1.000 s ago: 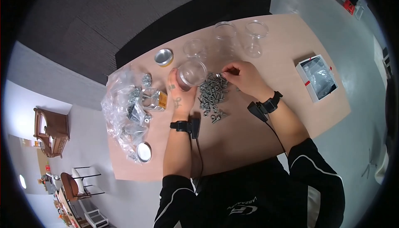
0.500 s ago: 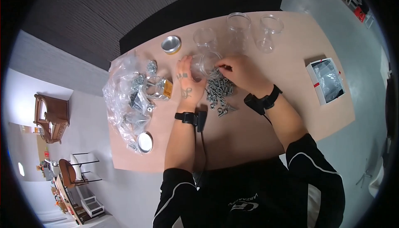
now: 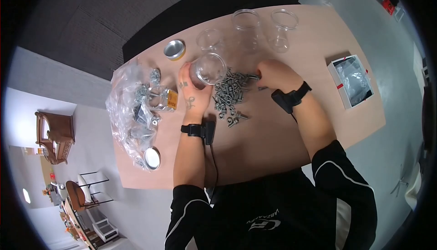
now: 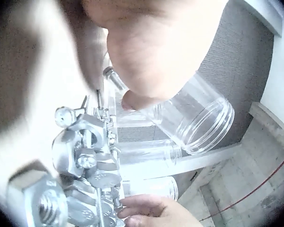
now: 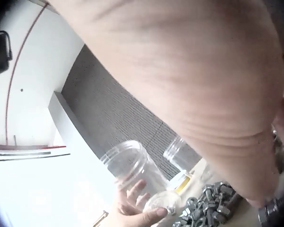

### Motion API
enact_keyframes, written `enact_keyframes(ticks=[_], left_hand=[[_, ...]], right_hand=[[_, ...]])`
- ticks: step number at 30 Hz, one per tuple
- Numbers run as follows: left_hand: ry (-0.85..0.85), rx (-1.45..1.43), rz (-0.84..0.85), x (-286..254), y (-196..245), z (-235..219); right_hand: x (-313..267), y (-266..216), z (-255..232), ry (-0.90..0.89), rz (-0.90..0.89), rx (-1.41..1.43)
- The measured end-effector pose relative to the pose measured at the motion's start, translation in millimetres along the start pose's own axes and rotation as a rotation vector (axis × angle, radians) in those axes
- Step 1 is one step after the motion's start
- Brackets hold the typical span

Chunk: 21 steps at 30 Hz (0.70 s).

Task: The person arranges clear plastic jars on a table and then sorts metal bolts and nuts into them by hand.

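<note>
My left hand (image 3: 193, 90) grips a clear jar (image 3: 211, 67) round its side, tilted with its round mouth facing up. A small metal piece shows through its wall near the bottom. Just right of the jar, a heap of bolts and nuts (image 3: 229, 93) lies on the table. My right hand (image 3: 278, 76) is at the heap's right edge, fingers bent down with the tips right by a few bolts. In the left wrist view the right hand's fingertips (image 4: 128, 213) reach the bolts; whether they pinch one I cannot tell.
Three clear jars (image 3: 246, 18) stand at the back. Left are a silver lid (image 3: 174, 48), a yellow-labelled jar (image 3: 172, 99), a plastic bag (image 3: 125, 106) with hardware, and a white-faced lid (image 3: 152, 159). A white box (image 3: 339, 86) holding clear plastic sits right.
My right hand went from the heap with a small metal piece to the jar's mouth, then back right to the heap's edge. The left hand turned the jar toward it and back, still holding it.
</note>
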State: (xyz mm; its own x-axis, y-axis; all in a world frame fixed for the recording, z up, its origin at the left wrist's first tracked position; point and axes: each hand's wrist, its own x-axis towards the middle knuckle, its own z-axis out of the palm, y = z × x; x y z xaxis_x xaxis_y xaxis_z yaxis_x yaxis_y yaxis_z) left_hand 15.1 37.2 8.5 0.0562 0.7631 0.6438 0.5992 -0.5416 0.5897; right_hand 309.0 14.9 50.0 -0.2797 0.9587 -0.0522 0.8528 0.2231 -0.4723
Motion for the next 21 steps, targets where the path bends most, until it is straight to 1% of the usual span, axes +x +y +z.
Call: enact_keyframes(ticks=[2,6,9,11,12,13,14,15,17,18,19,20,21], left_hand=[[-0.006,-0.001,0.001,0,-1,-1],[-0.008,0.006,-0.025,-1,-2,-1],[-0.010,0.000,-0.030,-1,-1,-1],[-0.020,0.006,-0.006,-1,1,-2],[-0.027,0.012,0.018,0,1,-2],[-0.026,0.013,0.016,0,0,-2],[-0.034,0.036,0.062,1,-1,-1],[-0.042,0.059,0.109,1,-2,-1],[-0.059,0.078,0.115,0,-1,-2],[-0.076,0.095,0.122,-1,0,-3],[-0.080,0.095,0.124,-1,0,-3],[-0.092,0.098,0.128,-1,0,-3],[-0.104,0.101,0.132,-1,0,-3]], right_hand=[[5,-5,12,0.050,0.061,0.031],[11,-3,22,0.071,0.053,-0.025],[8,-6,12,0.094,0.004,-0.030],[1,-23,-9,0.164,-0.015,0.114],[0,-30,-13,0.164,-0.015,0.114],[0,-37,-16,0.248,-0.110,0.241],[0,-44,-16,0.332,-0.204,0.369],[0,-52,-15,0.331,-0.205,0.370],[-2,-67,-10,0.497,-0.424,0.340],[-3,-73,-6,0.499,-0.420,0.343],[-5,-78,-3,0.463,-0.394,0.290],[-6,-79,0,0.426,-0.368,0.238],[-4,-76,5,0.428,-0.366,0.239]])
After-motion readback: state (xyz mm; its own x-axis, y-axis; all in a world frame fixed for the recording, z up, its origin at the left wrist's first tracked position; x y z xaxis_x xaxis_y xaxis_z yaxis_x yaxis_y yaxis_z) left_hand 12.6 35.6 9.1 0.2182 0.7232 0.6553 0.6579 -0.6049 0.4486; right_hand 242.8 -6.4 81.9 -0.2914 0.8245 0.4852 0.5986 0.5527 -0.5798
